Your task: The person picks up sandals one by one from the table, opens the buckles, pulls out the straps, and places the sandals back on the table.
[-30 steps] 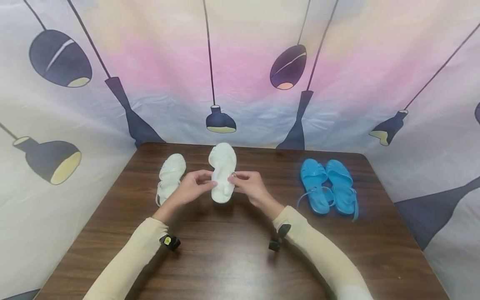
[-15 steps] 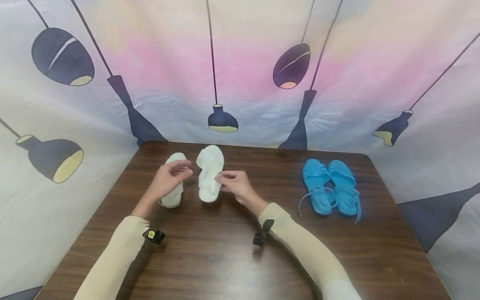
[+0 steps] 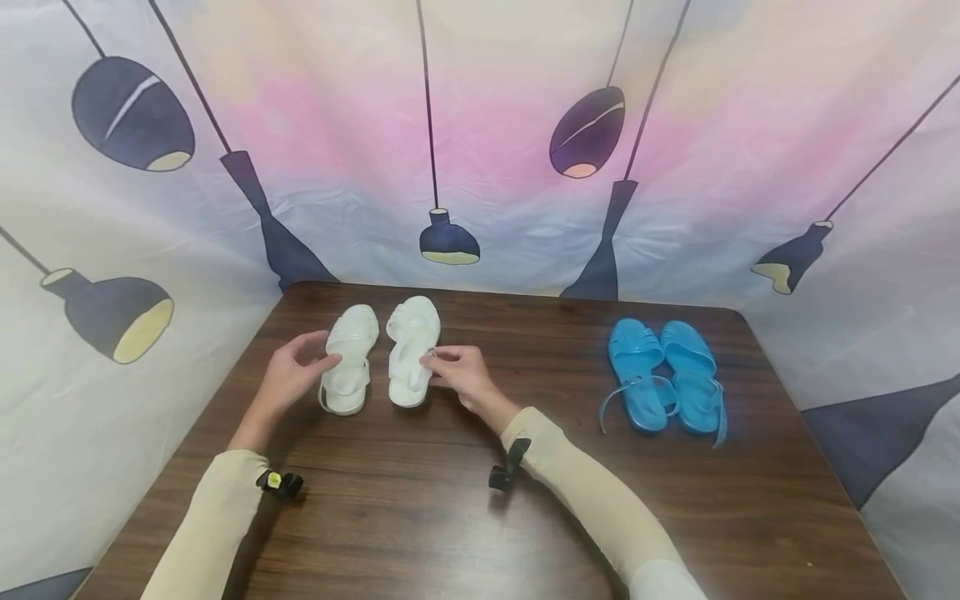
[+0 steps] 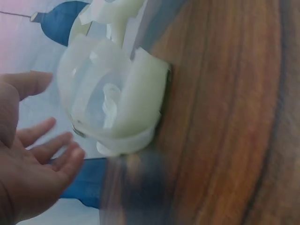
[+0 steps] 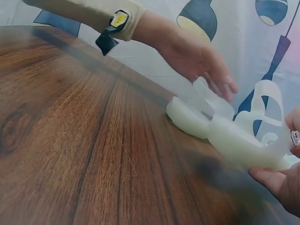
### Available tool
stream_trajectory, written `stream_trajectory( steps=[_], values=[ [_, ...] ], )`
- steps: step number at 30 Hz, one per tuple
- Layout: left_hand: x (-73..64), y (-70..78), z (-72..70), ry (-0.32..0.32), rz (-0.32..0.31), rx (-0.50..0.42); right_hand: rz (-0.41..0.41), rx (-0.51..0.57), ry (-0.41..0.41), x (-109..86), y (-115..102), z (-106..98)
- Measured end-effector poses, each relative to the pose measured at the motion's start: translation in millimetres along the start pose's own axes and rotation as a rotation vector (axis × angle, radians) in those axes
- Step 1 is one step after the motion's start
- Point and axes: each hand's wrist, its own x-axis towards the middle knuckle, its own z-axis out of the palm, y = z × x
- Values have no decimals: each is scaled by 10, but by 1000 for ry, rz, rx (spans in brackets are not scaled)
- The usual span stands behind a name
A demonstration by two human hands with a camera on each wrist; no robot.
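Two white jelly sandals stand side by side at the back left, toes toward the wall. By the outer side of the left white sandal (image 3: 348, 367) is my left hand (image 3: 292, 369), its fingers spread and loosely bent. A gap shows between those fingers and the ankle strap (image 4: 136, 98) in the left wrist view. With thumb and fingers my right hand (image 3: 467, 377) pinches the right side of the other white sandal (image 3: 412, 354), near its buckle. In the right wrist view that sandal's heel (image 5: 239, 143) is close to the tabletop; contact underneath is hidden.
A pair of blue jelly sandals (image 3: 636, 367) rests at the right on the brown wooden table (image 3: 450, 517), their straps hanging loose. Fabric printed with lamps (image 3: 450, 237) hangs behind and along both sides of the table.
My left hand let go of the right white sandal and moved left to the other one. My right hand carried its sandal left and down, closer beside its mate.
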Motion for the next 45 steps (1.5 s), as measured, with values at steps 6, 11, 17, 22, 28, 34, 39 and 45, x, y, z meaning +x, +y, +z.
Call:
stream_trajectory(
  steps=[6, 11, 17, 22, 28, 34, 39, 45],
  values=[
    [-43, -105, 14, -79, -104, 20, 18, 5, 9, 50, 69, 35],
    [-61, -151, 41, -92, -144, 16, 34, 2, -8, 56, 109, 85],
    [-97, -174, 57, -120, -181, 21, 44, 1, -13, 70, 183, 142],
    [-92, -170, 61, -139, -220, -11, 55, -1, -6, 78, 216, 161],
    [-87, -155, 65, -154, -243, -44, 48, -40, -29, 87, 220, 144],
    [-95, -164, 72, -155, -239, -63, 48, -100, -22, 63, 191, 117],
    [-85, -150, 78, -141, -242, -79, 39, -174, 5, 50, 154, 74],
    [-78, -146, 66, -118, -241, -105, -14, -248, -18, 47, 100, -4]
  ],
)
